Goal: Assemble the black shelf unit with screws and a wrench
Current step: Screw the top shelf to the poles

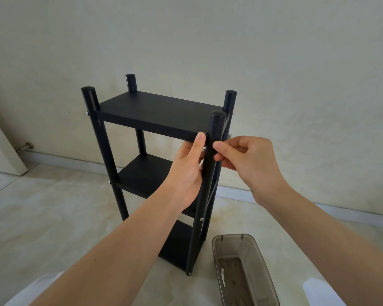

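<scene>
While standing upright on the pale marble-look floor (42, 217), the black shelf unit (155, 113) shows three flat matte boards between four round capped posts. Left hand (186, 173) wraps the near right post (215, 133), thumb up. Right hand (248, 160) pinches at that post; what it holds is hidden.

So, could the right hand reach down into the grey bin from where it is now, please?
Probably yes: the grey bin sits open-topped on the floor below the right hand, beside the shelf unit, with nothing between them; the hand must first let go of the post.
</scene>
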